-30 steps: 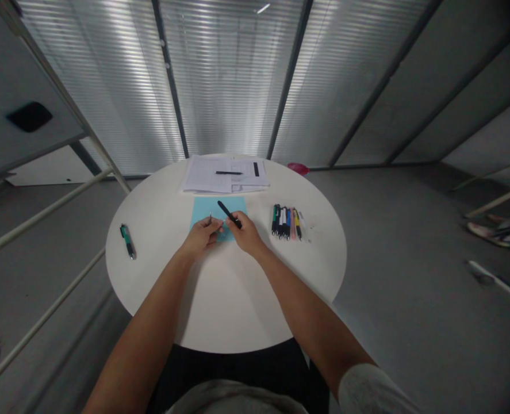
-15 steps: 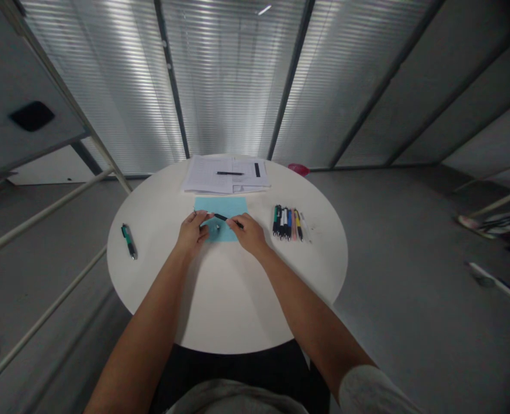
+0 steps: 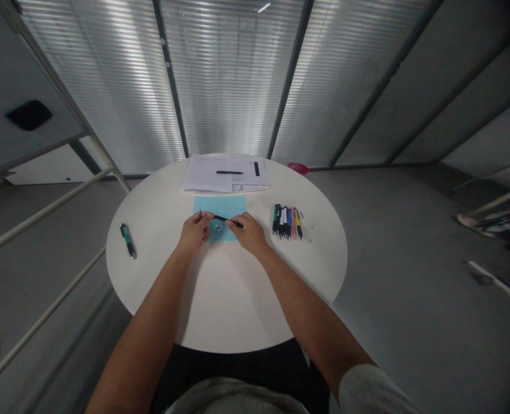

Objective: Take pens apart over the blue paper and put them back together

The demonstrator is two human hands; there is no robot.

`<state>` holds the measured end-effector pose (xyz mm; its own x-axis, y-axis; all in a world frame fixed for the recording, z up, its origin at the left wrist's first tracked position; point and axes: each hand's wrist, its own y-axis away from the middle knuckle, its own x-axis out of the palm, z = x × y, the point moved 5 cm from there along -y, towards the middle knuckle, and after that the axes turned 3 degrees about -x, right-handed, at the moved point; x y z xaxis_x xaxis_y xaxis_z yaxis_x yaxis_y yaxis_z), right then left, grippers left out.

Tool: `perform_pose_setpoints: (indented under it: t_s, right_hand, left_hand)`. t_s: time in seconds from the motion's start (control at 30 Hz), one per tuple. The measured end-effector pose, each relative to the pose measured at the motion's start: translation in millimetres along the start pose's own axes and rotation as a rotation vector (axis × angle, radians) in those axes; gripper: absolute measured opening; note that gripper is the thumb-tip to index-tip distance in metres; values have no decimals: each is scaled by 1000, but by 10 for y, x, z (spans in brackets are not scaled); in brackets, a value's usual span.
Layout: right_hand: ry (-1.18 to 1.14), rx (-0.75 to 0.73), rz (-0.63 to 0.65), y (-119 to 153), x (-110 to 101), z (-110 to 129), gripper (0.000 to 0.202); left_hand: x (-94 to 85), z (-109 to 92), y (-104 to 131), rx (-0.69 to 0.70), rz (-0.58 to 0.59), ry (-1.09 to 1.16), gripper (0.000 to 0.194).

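Note:
Over a light blue sheet (image 3: 222, 203), a slim black pen (image 3: 220, 218) is held level between both hands. My left hand (image 3: 193, 233) pinches its left end with thumb and fingertips. A thin, small piece (image 3: 200, 211) sticks up from the left fingers, too small to name. At the other end, my right hand (image 3: 249, 232) is closed around the pen, whose dark tip shows past the thumb. A tiny shiny part (image 3: 217, 226) lies on the blue sheet beneath the pen, between the hands.
To the right, several pens (image 3: 286, 222) lie side by side on the round white table (image 3: 237, 299). A green and black pen (image 3: 127, 240) lies at the left. Printed papers (image 3: 207, 173) with a black pen (image 3: 229, 172) on top are at the back.
My left hand has shifted slightly right, closing up on the pen's left end, where a pale thin bit showed before. The small piece in its fingers moved along and stands more upright.

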<state>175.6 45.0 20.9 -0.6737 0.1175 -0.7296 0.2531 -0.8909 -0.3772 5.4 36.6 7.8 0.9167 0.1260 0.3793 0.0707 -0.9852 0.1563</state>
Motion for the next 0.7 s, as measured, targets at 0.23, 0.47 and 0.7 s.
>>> perform_pose_setpoints:
  t_s: [0.23, 0.47, 0.7]
  right_hand:
    - [-41, -18, -5, 1, 20, -13, 28]
    - [-129, -61, -5, -4, 29, -17, 22]
    - [-86, -49, -21, -1, 6, -22, 17]
  left_hand:
    - [12, -28, 18, -18, 1, 13, 25]
    - [5, -21, 32, -31, 5, 1, 26]
    - [8, -20, 24, 0, -8, -85, 25]
